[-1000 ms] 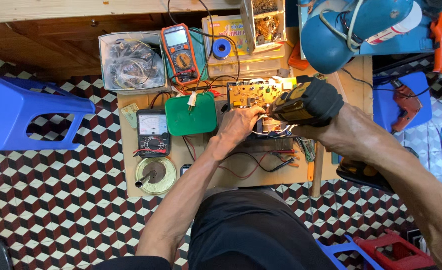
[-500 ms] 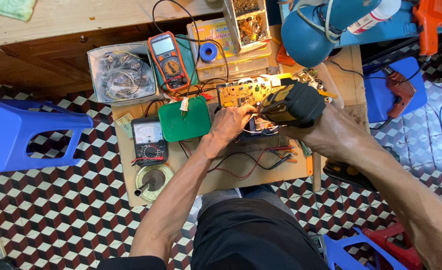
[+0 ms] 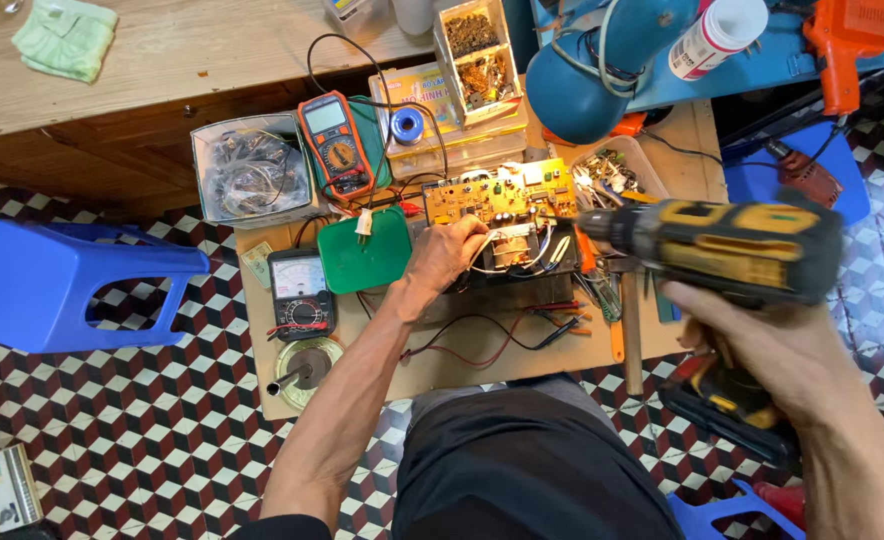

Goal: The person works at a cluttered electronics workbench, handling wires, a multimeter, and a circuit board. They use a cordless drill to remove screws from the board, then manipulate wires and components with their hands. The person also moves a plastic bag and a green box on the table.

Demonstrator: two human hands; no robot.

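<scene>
Bench (image 3: 142, 60) runs across the top, pale wood, with a green cloth (image 3: 65, 37) on it. Below it a low board (image 3: 482, 365) on the checkered floor (image 3: 112, 440) carries the work. Blue stool (image 3: 57, 285) stands on the floor to the left, apart from the board.

I see the drill (image 3: 732, 250) raised over the board's right edge, yellow and black, lying level with its nose pointing left toward the circuit board (image 3: 497, 195). Nose stops just short of it; I can't tell if a bit is fitted. My right hand (image 3: 772, 350) wraps the grip from below, fingers curled tight round it, battery (image 3: 727, 410) hanging under the palm.

Blue dome-shaped casing (image 3: 602, 65) sits at top centre, cable looped over it. Clear tub (image 3: 252, 170) of tangled wire sits left of the orange meter (image 3: 334, 145). Green pad (image 3: 365, 250) lies just left of my left hand (image 3: 447, 255).

Left hand rests on the dark chassis (image 3: 522, 250) at the circuit board's lower left corner, fingers bent and pressed together on the white wires there; whether they pinch one I can't tell.

Black analog meter (image 3: 300, 293) lies below the orange one, a round solder stand (image 3: 305, 365) beneath it. Red and black leads (image 3: 502, 335) trail across the board near its front edge.
</scene>
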